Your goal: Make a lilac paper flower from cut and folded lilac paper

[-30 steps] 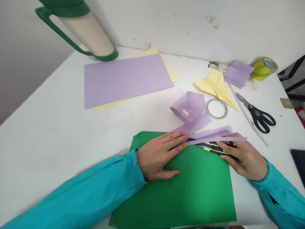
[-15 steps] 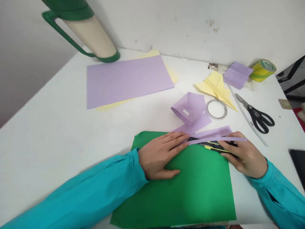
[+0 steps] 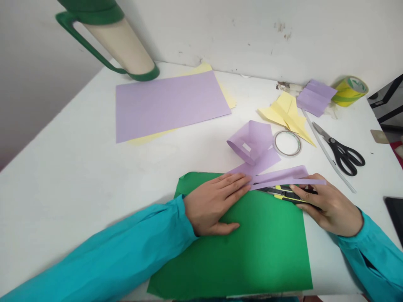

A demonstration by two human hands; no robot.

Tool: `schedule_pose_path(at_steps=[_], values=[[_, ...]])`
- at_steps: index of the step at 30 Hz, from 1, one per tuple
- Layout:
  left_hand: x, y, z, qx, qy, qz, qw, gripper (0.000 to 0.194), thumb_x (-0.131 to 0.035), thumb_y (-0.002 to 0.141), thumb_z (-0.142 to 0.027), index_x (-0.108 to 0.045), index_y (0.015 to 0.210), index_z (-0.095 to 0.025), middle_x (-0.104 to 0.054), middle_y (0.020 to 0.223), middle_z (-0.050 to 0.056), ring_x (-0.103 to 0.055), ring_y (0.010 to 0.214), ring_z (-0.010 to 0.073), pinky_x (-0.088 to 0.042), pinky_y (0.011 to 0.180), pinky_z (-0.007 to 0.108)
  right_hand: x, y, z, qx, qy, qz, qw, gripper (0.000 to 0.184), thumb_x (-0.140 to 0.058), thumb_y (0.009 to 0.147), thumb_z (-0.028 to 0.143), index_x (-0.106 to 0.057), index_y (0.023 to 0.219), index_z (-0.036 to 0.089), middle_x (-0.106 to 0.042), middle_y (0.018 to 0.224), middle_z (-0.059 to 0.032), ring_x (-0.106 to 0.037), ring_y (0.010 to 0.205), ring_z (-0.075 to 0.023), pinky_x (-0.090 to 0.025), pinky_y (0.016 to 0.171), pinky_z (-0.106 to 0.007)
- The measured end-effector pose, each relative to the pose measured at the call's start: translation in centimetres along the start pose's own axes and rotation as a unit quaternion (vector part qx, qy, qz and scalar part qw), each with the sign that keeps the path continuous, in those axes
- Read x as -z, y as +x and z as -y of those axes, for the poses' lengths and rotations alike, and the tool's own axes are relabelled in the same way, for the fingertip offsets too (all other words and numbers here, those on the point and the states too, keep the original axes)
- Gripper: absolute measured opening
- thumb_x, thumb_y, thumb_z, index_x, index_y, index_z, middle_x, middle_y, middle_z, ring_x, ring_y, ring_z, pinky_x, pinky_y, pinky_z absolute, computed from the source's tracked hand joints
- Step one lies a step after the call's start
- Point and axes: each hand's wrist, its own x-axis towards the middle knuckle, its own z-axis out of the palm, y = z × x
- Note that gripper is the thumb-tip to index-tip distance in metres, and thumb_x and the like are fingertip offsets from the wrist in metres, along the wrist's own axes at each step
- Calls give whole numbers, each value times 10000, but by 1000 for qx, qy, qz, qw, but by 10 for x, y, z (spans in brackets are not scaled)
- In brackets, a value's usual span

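Fingers of the right hand (image 3: 335,205) gripped a black-and-yellow cutter (image 3: 285,194); the left hand (image 3: 214,201), flat, pinned folded purple paper (image 3: 280,174) over a green paper sheet (image 3: 258,251). Purple paper seemed light, easily creased, best held flat.

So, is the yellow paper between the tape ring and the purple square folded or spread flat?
Folded: the yellow paper shows creases and angled flaps, like a paper plane's wings, narrowing to a point.
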Motion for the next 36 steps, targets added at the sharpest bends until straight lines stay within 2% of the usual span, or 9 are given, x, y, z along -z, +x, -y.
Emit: schedule_pose_path(at_steps=[7, 17, 30, 36], values=[[0, -1, 1, -7, -2, -8, 1000, 816, -470, 826, -539, -212, 1436, -63, -287, 1479, 230, -225, 1380, 346, -261, 1094, 508, -6, -3, 4, -35, -16, -2, 999, 401, -506, 883, 219, -524, 1282, 182, -604, 938, -121, -574, 880, -247, -518, 720, -395], [-5, -1, 2, -5, 1, -20, 1000, 814, -468, 818, -544, -226, 1434, -72, -292, 1480, 223, -229, 1380, 341, -258, 1095, 505, -9, -1, 11, -37, -23, -8, 999, 393, -508, 887, 236, -518, 1276, 177, -591, 941, -119, -564, 806, -218, -513, 656, -349], [-2, 0, 1, -8, -7, -17, 1000, 798, -472, 827, -531, -240, 1425, -56, -314, 1463, 241, -249, 1370, 353, -281, 1080, 525, -11, 4, 10, -25, 12, 20, 999, 388, -484, 895, 240, -515, 1277, 175, -600, 966, -127, -579, 825, -219, -522, 679, -348], [-3, 0, 1, -6, -5, -16, 1000, 804, -471, 825, -538, -234, 1430, -65, -316, 1463, 238, -250, 1370, 356, -276, 1083, 531, -13, 5, 10, -33, 14, 7, 999, 390, -487, 896, 256, -523, 1277, 181, -599, 940, -121, -575, 815, -216, -516, 661, -335]])
